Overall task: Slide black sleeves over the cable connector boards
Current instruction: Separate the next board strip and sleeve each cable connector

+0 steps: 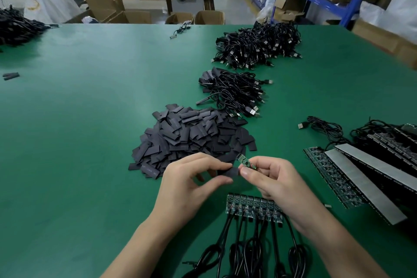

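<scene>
Left hand (pixel 194 189) pinches a black sleeve (pixel 229 174). Right hand (pixel 277 180) pinches a connector board (pixel 246 162) just beside the sleeve's edge. The green bench (pixel 79 119) stretches wide leftward.

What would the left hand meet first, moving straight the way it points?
Likely the right hand, pinching the board; the sleeve in the left hand sits just short of its thumb, though depth is unclear.
</scene>
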The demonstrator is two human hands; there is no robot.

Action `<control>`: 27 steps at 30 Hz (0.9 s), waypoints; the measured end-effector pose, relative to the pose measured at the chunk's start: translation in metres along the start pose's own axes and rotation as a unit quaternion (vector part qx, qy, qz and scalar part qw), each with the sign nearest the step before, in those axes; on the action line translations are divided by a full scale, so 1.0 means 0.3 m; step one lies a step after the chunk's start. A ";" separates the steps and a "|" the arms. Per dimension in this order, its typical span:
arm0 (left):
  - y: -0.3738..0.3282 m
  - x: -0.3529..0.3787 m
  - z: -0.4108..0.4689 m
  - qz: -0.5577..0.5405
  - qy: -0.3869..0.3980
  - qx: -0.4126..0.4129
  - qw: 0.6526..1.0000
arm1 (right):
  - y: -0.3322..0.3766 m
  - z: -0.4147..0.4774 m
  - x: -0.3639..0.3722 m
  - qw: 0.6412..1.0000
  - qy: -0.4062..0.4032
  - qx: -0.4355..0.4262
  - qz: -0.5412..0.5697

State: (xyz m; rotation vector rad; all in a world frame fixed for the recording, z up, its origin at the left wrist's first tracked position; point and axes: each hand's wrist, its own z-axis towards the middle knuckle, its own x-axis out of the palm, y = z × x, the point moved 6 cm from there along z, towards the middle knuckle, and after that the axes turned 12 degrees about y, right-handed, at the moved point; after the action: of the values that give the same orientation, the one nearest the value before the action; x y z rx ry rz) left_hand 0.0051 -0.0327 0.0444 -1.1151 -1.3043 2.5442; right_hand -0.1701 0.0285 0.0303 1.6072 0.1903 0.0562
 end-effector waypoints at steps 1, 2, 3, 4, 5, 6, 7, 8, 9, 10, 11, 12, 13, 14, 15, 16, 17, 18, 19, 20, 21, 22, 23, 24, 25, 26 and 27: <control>0.001 0.001 0.001 -0.001 0.001 0.001 1.000 | 0.000 -0.001 0.000 1.000 0.001 0.002 0.003; 0.001 0.001 0.001 -0.004 0.001 0.001 1.000 | -0.002 -0.001 -0.001 1.000 0.002 0.004 0.003; 0.003 0.001 0.001 -0.008 0.001 0.001 1.000 | -0.005 -0.002 -0.002 1.000 0.003 0.007 0.003; 0.004 0.000 0.001 -0.011 0.000 0.000 1.000 | -0.005 -0.002 -0.003 1.000 0.004 0.008 0.004; 0.004 -0.001 0.001 -0.014 0.000 -0.001 1.000 | -0.005 -0.002 -0.004 1.000 0.005 0.009 0.006; 0.004 0.000 0.001 -0.015 0.001 -0.002 1.000 | -0.006 -0.003 -0.005 1.000 0.007 0.010 0.007; 0.004 0.001 0.002 -0.014 0.003 -0.003 1.000 | -0.008 -0.002 -0.005 1.000 0.008 0.011 0.007; 0.003 0.003 0.003 -0.013 0.006 -0.002 1.000 | -0.007 -0.002 -0.004 1.000 0.007 0.011 0.004; 0.001 0.005 0.003 -0.009 0.010 -0.001 1.000 | -0.005 -0.002 -0.004 1.000 0.003 0.012 -0.003; -0.003 0.007 0.003 -0.005 0.013 0.002 1.000 | -0.007 -0.001 -0.005 1.000 -0.001 0.015 -0.014; -0.007 0.009 0.004 0.000 0.016 0.007 1.000 | -0.011 -0.002 -0.007 1.000 -0.004 0.018 -0.023; -0.010 0.009 0.003 0.003 0.017 0.012 1.000 | -0.013 -0.002 -0.007 0.999 -0.006 0.021 -0.025; -0.013 0.007 0.003 0.002 0.015 0.016 1.000 | -0.016 -0.002 -0.009 0.999 -0.009 0.025 -0.019; -0.014 0.005 0.003 -0.004 0.012 0.020 1.000 | -0.019 -0.002 -0.012 0.999 -0.014 0.028 -0.006; -0.014 0.002 0.003 -0.014 0.007 0.020 1.000 | -0.022 -0.002 -0.017 0.999 -0.021 0.034 0.008; -0.013 -0.001 0.004 -0.030 0.002 0.020 0.999 | -0.024 -0.003 -0.021 0.999 -0.027 0.040 0.021; -0.012 -0.003 0.004 -0.049 -0.002 0.019 0.999 | -0.023 -0.003 -0.024 0.998 -0.031 0.042 0.032; -0.011 -0.004 0.005 -0.068 -0.005 0.020 0.997 | -0.020 -0.004 -0.022 0.998 -0.027 0.040 0.038; -0.011 -0.005 0.006 -0.083 -0.005 0.023 0.996 | -0.018 -0.003 -0.016 0.998 -0.017 0.039 0.039; -0.014 -0.005 0.007 -0.094 -0.004 0.027 0.995 | -0.018 -0.004 -0.011 0.998 -0.005 0.042 0.036; -0.016 -0.004 0.008 -0.101 -0.001 0.030 0.994 | -0.021 -0.003 -0.006 0.998 0.005 0.048 0.030; -0.018 -0.004 0.008 -0.106 0.001 0.032 0.994 | -0.025 -0.002 -0.001 0.998 0.015 0.051 0.023; -0.020 -0.003 0.008 -0.110 0.003 0.033 0.993 | -0.027 0.000 0.005 0.998 0.025 0.048 0.019; -0.020 -0.003 0.008 -0.112 0.005 0.033 0.993 | -0.029 0.002 0.008 0.999 0.031 0.042 0.011; -0.020 -0.002 0.007 -0.114 0.007 0.032 0.993 | -0.031 0.004 0.009 0.999 0.030 0.036 0.004; -0.019 -0.001 0.007 -0.114 0.011 0.031 0.993 | -0.032 0.005 0.006 0.999 0.025 0.031 0.000; -0.017 0.001 0.006 -0.113 0.015 0.029 0.993 | -0.035 0.005 0.002 0.999 0.021 0.027 -0.001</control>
State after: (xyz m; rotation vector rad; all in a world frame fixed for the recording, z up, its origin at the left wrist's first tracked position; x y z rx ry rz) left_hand 0.0024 -0.0305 0.0488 -0.9328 -1.2601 2.3760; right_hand -0.1702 0.0274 0.0197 1.6614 0.2272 0.0839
